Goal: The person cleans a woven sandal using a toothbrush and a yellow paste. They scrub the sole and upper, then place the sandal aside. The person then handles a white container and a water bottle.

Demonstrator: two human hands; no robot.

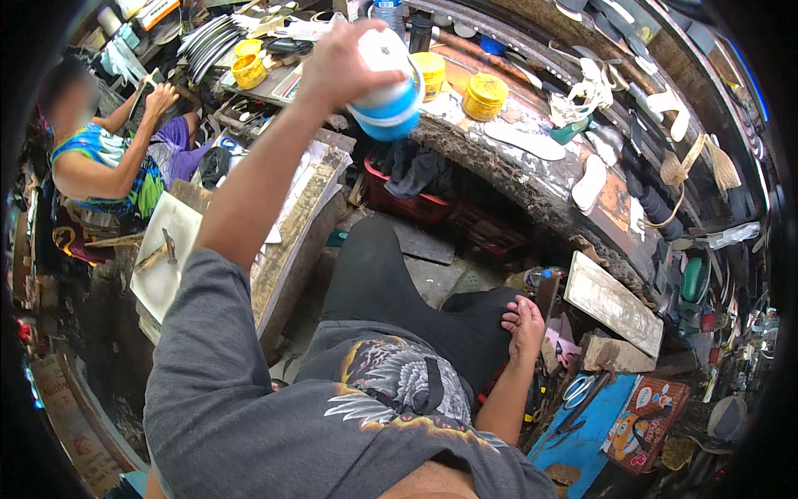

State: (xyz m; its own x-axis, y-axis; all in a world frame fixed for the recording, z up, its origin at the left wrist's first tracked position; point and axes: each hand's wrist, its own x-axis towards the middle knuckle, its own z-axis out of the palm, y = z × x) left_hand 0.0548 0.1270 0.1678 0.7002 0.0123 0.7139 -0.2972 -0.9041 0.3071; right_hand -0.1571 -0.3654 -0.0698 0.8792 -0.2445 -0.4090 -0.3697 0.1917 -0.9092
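Note:
My left arm reaches far forward over the bench, and my left hand is closed around the upper part of a round blue-and-white insulated jug with a pale handle. The jug is held up at the bench's near edge, by two yellow tubs, the nearer one just right of it. A clear water bottle stands behind. Down by my right thigh, my right hand lies palm up, its fingers loosely curled and apart, with nothing visible in it.
On the workbench lie white shoe soles, straps and tools. Below it sits a red crate with dark cloth. A hammer rests on a white board at left, near a seated person. Scissors lie at lower right.

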